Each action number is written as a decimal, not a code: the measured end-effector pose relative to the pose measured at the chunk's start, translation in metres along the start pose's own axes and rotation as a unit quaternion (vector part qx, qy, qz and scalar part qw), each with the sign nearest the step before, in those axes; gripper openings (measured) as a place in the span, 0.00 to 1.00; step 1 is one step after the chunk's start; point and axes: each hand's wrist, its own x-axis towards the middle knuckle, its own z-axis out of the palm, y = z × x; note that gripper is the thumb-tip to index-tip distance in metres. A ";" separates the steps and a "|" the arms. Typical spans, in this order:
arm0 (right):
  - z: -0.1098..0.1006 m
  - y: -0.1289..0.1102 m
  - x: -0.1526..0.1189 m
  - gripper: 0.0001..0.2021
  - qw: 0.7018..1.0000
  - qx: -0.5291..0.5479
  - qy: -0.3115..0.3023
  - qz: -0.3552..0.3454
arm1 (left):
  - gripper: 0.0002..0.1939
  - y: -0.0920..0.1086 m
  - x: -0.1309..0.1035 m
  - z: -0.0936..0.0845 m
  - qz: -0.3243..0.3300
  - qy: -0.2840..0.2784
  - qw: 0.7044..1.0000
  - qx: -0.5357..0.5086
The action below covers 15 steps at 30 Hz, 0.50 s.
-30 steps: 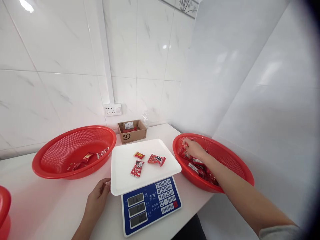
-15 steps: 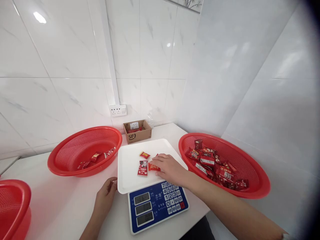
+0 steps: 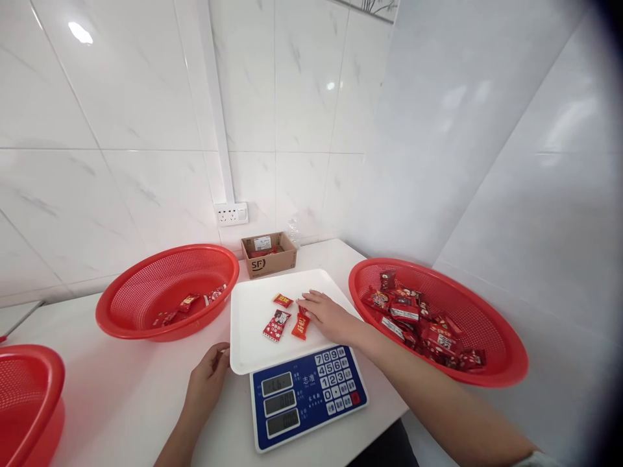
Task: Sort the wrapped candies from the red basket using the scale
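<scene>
A white weighing tray (image 3: 253,292) sits on a blue-fronted digital scale (image 3: 311,395). Several small red snack packets lie on the tray: a red-and-white packet (image 3: 277,325), a small red-and-yellow packet (image 3: 282,300) and an orange-red packet (image 3: 300,325). My right hand (image 3: 331,316) reaches over the tray's right side, fingers stretched out, the tips at another red packet that they partly cover. My left hand (image 3: 208,373) rests by the tray's left edge, fingers curled and thumb against them; whether it grips the edge or something small is hidden.
A red perforated basket (image 3: 506,363) full of red packets stands on the right. Left of the tray, another red basket (image 3: 111,318) holds several packets. A third red basket (image 3: 48,370) shows at lower left. Behind the tray is a cardboard box (image 3: 272,263) near the wall.
The red-and-white packet has turned to a slant. The orange-red packet has swung from lying sideways to nearly upright. My right hand has shifted slightly up and right; my left hand stays put.
</scene>
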 end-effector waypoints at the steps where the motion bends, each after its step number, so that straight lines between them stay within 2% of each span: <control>1: 0.000 -0.002 -0.001 0.22 1.000 0.004 0.003 0.001 | 0.16 0.001 0.000 0.000 -0.002 -0.002 1.000 0.000; 4: -0.003 -0.008 -0.007 0.22 1.000 0.013 0.010 0.003 | 0.16 0.003 -0.001 0.000 -0.003 -0.007 1.000 0.005; 7: -0.015 0.000 -0.015 0.21 0.999 0.022 0.030 0.025 | 0.16 0.004 -0.001 -0.001 0.007 -0.006 1.000 0.012; 9: -0.029 0.019 -0.020 0.20 0.994 0.033 0.075 0.073 | 0.16 0.004 -0.002 -0.001 0.008 -0.008 1.000 0.013; 12: -0.047 0.064 -0.028 0.18 0.981 0.022 0.114 0.156 | 0.17 0.005 -0.002 -0.001 0.003 -0.015 1.000 0.008; 15: -0.052 0.107 -0.041 0.11 0.966 0.021 0.097 0.238 | 0.17 0.003 -0.001 -0.001 0.010 -0.007 1.000 0.011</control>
